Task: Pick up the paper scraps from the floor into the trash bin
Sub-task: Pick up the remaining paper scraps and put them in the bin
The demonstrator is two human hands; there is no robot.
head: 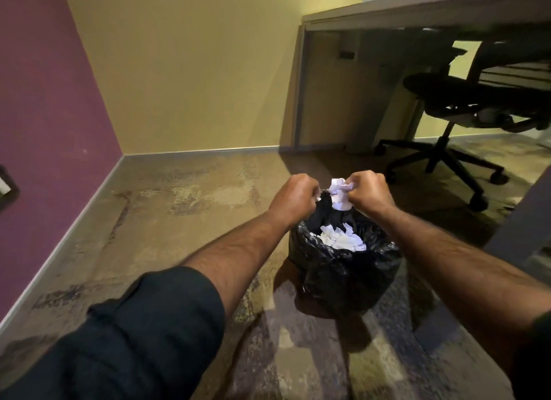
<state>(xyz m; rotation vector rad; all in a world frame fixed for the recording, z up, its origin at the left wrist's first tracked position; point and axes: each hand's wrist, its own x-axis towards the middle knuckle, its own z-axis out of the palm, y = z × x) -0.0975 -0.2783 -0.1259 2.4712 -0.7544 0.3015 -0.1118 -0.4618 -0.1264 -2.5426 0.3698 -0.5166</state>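
Both hands hover above the small round trash bin lined with a crinkled black plastic bag (pixel 343 268), which stands on the mottled brown and grey carpeted floor (pixel 179 209). The right hand (pixel 368 192) has its fingers clenched around a bunch of crumpled white paper scraps (pixel 429 192), which stick out to its left and hang just over the far rim of the bin. The left hand (pixel 295 195) is also curled into a fist just beside the bunch; whether it grips paper or the raised edge of the bag cannot be told. More torn white paper pieces (pixel 340 238) lie in a heap inside the bin. The left arm wears a dark rolled-up sleeve (pixel 119 340). Beyond the bin, to the right, a black office chair on a 5-spoke wheeled base (pixel 465 113) stands partly tucked under a pale grey desk surface (pixel 417 9). A yellow wall (pixel 193 72) runs behind, meeting a purple wall (pixel 44 116) on the left.
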